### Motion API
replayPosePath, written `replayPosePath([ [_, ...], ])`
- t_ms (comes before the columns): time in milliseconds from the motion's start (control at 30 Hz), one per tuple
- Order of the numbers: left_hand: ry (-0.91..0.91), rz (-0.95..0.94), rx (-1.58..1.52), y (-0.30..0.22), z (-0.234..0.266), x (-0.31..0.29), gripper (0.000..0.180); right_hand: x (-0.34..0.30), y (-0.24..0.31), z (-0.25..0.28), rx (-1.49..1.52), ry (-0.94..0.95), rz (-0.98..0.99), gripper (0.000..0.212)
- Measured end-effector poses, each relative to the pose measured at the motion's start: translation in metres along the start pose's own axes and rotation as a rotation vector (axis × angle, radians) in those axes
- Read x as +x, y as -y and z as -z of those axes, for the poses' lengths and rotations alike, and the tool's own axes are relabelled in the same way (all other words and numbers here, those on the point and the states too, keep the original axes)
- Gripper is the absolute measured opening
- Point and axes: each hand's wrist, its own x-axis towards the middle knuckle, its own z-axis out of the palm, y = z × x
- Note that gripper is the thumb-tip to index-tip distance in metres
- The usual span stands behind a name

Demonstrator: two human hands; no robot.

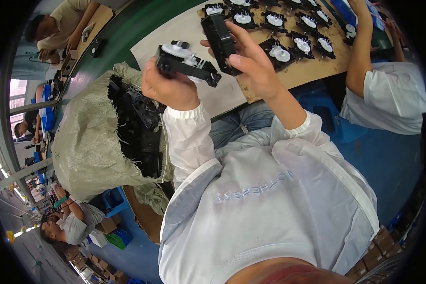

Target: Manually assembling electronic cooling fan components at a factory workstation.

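Note:
My left hand is closed round a black plastic housing with white gears, held tilted with its gears facing up and metal pins standing from it. Just to the right, my right hand grips a black plastic cover between thumb and fingers, roughly upright. The two parts are close together but apart, raised over the near edge of the table. Beyond them, several like housings with white gears stand in rows on a brown board.
On the left, an open woven sack holds many black plastic parts. Pale sheeting and a brown board cover the tabletop. At right, a co-worker's arm reaches over the table, beside a blue stool. Other people work at left.

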Motion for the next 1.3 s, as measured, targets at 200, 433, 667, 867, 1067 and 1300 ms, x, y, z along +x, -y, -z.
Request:
replayPosePath([
  [200,-0.024,0.075,0.017,0.004,0.005,0.01,0.028,0.012,-0.001,-0.012,-0.01,0.078,0.021,0.065],
  [433,0.005,0.088,0.011,0.008,0.009,0.015,0.03,0.016,-0.003,-0.012,-0.048,0.112,-0.001,0.062],
  [667,-0.024,0.108,0.048,0.009,0.004,0.014,0.028,0.013,0.001,-0.013,-0.092,0.099,-0.034,0.063],
  [867,-0.091,0.126,0.093,0.004,-0.004,0.011,0.025,0.012,-0.002,-0.015,-0.123,0.114,-0.039,0.062],
  [1067,-0.111,-0.011,0.2,0.015,0.0,0.012,0.023,0.007,-0.004,-0.015,-0.28,0.162,-0.089,0.057],
  [1300,-0.112,-0.02,0.26,0.009,0.003,0.007,0.022,0.008,-0.004,-0.02,-0.333,0.188,-0.103,0.056],
])
